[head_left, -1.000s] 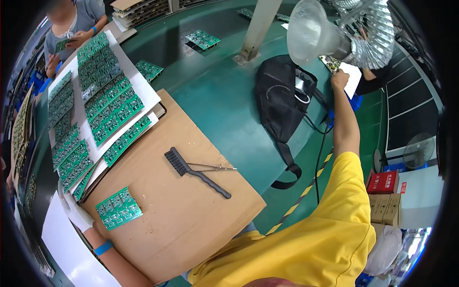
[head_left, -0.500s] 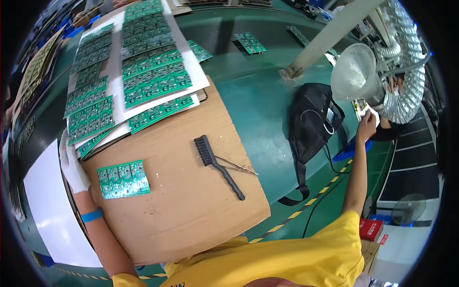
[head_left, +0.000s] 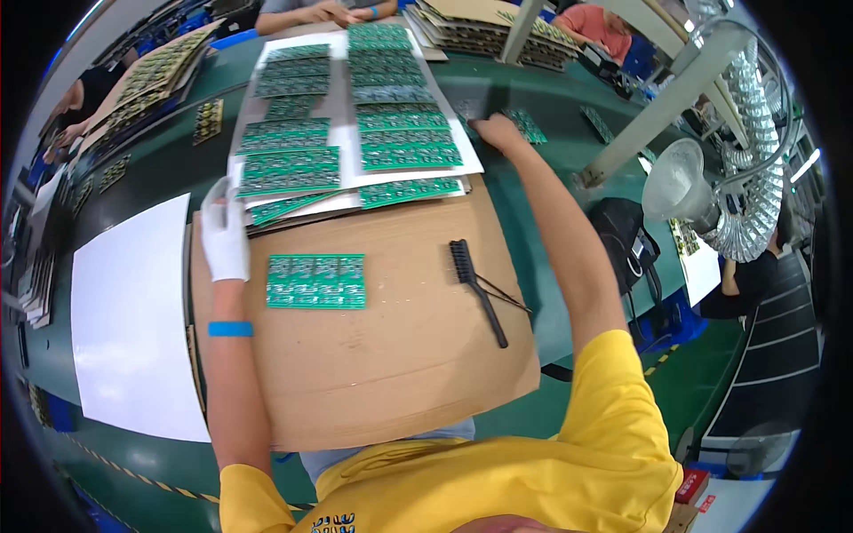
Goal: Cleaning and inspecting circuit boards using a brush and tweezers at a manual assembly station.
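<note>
My left hand (head_left: 225, 235), in a white glove, lies against the left edge of the stacked sheets with its fingers stretched out. Rows of green circuit boards (head_left: 407, 149) cover the upper white sheet (head_left: 346, 133). My bare right hand (head_left: 498, 133) reaches past the stack's right side, beside a circuit board (head_left: 467, 108); its fingertips are too hidden to show a grip. A single green circuit board panel (head_left: 316, 282) lies flat on the brown cardboard (head_left: 400, 373). To its right rest a black brush (head_left: 478, 293) and thin tweezers (head_left: 505, 294).
A bare white sheet (head_left: 133, 329) lies left of the cardboard. More boards (head_left: 595, 124) sit on the green table. At right are a black bag (head_left: 626, 240), a metal post (head_left: 640, 111) and a fume funnel (head_left: 680, 191) with a silver hose. Co-workers sit at the far side.
My right hand has swung from the white sheet by the funnel at the far right to the board beside the stack. My view has turned right way round to the stack; my left hand stays there.
</note>
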A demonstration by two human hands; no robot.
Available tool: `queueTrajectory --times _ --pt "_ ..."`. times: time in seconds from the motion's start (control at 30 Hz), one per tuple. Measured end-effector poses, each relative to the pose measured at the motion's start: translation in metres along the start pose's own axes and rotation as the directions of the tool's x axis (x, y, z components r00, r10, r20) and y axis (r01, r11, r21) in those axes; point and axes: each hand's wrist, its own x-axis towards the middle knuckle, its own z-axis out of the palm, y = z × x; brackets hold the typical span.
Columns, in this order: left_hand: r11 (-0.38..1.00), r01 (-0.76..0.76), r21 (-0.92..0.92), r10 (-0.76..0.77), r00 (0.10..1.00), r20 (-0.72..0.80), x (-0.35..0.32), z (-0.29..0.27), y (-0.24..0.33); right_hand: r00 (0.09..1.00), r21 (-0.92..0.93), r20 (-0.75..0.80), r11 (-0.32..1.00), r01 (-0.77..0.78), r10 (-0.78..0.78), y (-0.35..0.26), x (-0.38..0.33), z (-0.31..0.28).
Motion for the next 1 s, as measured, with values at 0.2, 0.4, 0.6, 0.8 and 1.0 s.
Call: queueTrajectory --times 0.2,0.4,0.6,0.8,1.0 --pt "0.986 -0.084 0.147 0.095 0.993 -0.069 -0.005 -0.011 0.008 0.944 0.676 0.217 0.659 -0.330 0.250 -0.017 -0.020 -0.023" --pt "0.870 -0.333 0.364 0.421 0.886 -0.196 -0.028 -0.033 0.088 0.983 0.881 -0.181 0.441 0.170 -0.017 -0.029 -0.193 -0.095" --pt "0.853 0.179 -0.490 0.252 0.680 0.688 -0.158 -0.027 0.143 0.921 0.975 0.122 0.217 -0.042 -0.370 -0.120 -0.352 -0.073" --pt "0.678 0.524 -0.516 -0.099 0.760 0.642 -0.224 -0.035 0.109 0.946 0.640 -0.196 0.697 0.323 -0.258 -0.140 -0.387 -0.052" --pt "0.785 0.358 -0.505 -0.046 0.847 0.529 -0.233 -0.033 0.091 0.951 0.061 -0.300 0.994 0.092 -0.070 -0.093 -0.380 -0.028"
